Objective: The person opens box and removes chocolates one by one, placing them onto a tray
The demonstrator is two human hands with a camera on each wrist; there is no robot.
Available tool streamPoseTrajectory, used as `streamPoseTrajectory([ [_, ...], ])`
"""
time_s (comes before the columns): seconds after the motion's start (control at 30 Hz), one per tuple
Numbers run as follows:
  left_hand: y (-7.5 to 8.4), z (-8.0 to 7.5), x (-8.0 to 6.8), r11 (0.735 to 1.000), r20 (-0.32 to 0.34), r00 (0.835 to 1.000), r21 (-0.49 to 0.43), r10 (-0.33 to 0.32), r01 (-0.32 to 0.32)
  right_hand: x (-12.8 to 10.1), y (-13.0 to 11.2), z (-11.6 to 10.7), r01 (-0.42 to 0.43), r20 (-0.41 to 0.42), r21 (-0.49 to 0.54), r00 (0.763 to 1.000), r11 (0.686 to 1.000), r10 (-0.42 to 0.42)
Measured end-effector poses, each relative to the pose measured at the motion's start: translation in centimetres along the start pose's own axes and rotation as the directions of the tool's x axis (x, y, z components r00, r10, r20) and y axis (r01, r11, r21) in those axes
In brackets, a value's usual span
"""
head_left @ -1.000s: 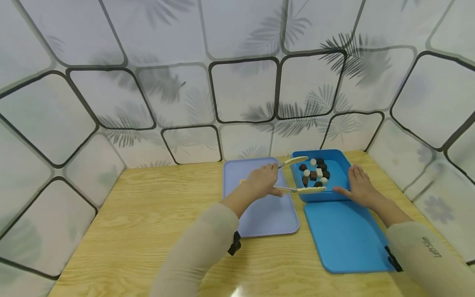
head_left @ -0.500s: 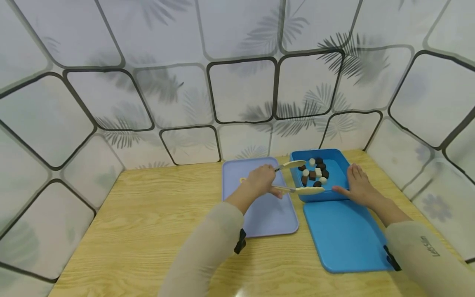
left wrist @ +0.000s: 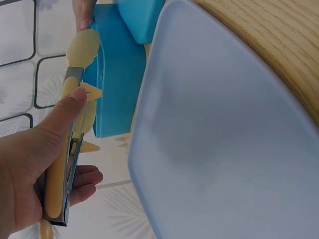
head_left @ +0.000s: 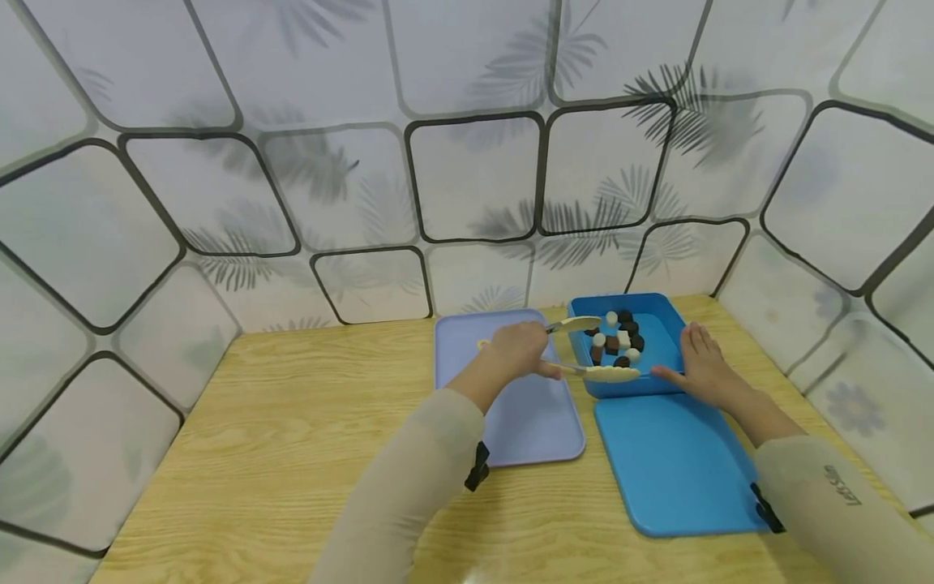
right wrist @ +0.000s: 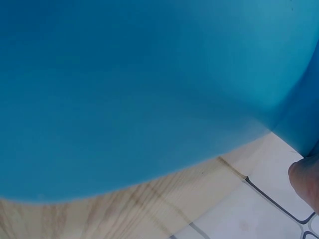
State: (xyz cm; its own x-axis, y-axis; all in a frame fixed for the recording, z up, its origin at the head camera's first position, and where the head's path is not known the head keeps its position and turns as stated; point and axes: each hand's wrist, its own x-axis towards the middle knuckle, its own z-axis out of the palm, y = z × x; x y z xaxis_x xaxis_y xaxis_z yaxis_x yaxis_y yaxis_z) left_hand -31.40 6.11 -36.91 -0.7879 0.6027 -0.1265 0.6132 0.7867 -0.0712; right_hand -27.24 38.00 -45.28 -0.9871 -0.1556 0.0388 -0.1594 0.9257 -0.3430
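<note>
My left hand (head_left: 516, 350) holds a pair of tongs (head_left: 611, 374) with cream scalloped heads and metal arms. In the left wrist view the thumb lies along the tongs' cream handle (left wrist: 59, 184). The arms are spread apart over the left part of a blue box (head_left: 649, 386), with nothing between the heads. Small dark brown and white pieces (head_left: 612, 345), several of them, lie in the box's left half. At the box's right front corner my right hand (head_left: 706, 371) rests with straight fingers along the side and the thumb at the front rim.
A lavender tray (head_left: 536, 438) lies under my left hand, left of the box. Directly in front of the box a flat blue tray or lid (head_left: 674, 470) lies on the wooden table (head_left: 306, 454). Patterned cloth walls (head_left: 474, 178) rise behind and at both sides.
My left hand has shifted slightly to the right with the tongs. The tongs' far arm has come a little nearer to the other arm. My right hand stays on the box.
</note>
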Motion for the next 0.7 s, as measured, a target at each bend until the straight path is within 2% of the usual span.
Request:
streamPoseTrajectory([
  [0.13, 0.2, -0.5, 0.3, 1.0, -0.027, 1.0, -0.018, -0.001, 0.001, 0.0, 0.0, 0.0, 0.002, 0.0, 0.017, 1.0, 1.0, -0.002],
  [0.33, 0.4, -2.0, 0.5, 0.998, -0.001, 1.0, -0.065, -0.005, 0.005, 0.0, 0.1, 0.2, 0.005, -0.001, 0.01, 1.0, 1.0, -0.005],
  [0.43, 0.4, -2.5, 0.6, 0.999, -0.014, 1.0, -0.033, 0.001, -0.002, -0.1, 0.2, 0.2, 0.006, -0.004, 0.009, 1.0, 1.0, -0.006],
  [0.53, 0.5, -2.8, 0.8, 0.999, -0.032, 0.999, 0.045, 0.008, -0.007, -0.2, 0.0, 0.1, 0.004, -0.003, 0.015, 1.0, 1.0, -0.004],
  [0.7, 1.2, -3.0, 1.1, 0.993, -0.051, 0.999, 0.115, 0.012, -0.006, -0.1, -0.3, -0.2, -0.005, 0.01, 0.002, 1.0, 1.0, 0.005],
])
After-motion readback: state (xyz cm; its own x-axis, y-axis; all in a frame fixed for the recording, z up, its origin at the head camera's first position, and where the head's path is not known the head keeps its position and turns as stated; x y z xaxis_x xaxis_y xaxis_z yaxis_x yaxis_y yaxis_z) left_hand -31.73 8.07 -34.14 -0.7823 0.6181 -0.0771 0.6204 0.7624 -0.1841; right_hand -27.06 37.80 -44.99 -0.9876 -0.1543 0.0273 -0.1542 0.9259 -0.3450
